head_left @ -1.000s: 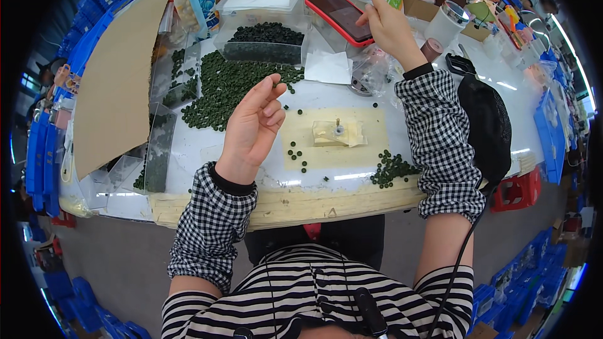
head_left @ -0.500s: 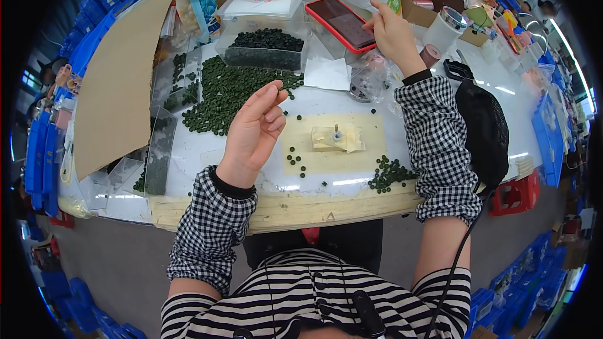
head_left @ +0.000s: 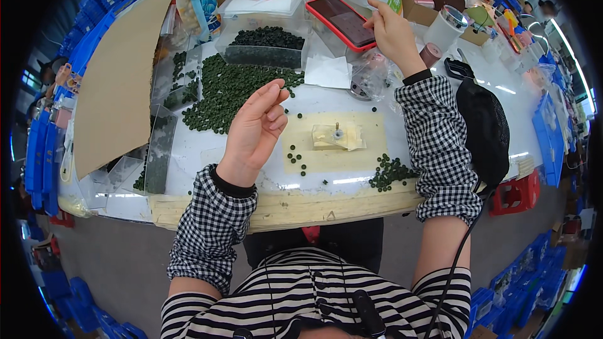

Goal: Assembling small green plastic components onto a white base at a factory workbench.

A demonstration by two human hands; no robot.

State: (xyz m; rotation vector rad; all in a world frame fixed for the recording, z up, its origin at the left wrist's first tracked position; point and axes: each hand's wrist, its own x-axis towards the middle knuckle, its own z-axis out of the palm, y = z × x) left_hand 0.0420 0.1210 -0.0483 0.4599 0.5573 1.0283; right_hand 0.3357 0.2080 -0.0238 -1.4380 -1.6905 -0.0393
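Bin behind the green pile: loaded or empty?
Loaded: dark pieces are heaped inside the clear bin, and show through its front wall.

One striped top (head_left: 295, 276), black and white, is bearing dark buttons; two checked oversleeves (head_left: 210, 232), black and white, are ending in plain black cuffs (head_left: 233, 186); dark trousers (head_left: 355, 233) are showing beyond; one black cable (head_left: 460, 256) is curving along the right side; one dark oblong device (head_left: 367, 314) is sitting on the chest

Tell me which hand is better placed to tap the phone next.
Probably the right hand: its fingers are close by the phone, while the left hand hovers farther off, near the pile of green pieces, thumb and fingertip close together.
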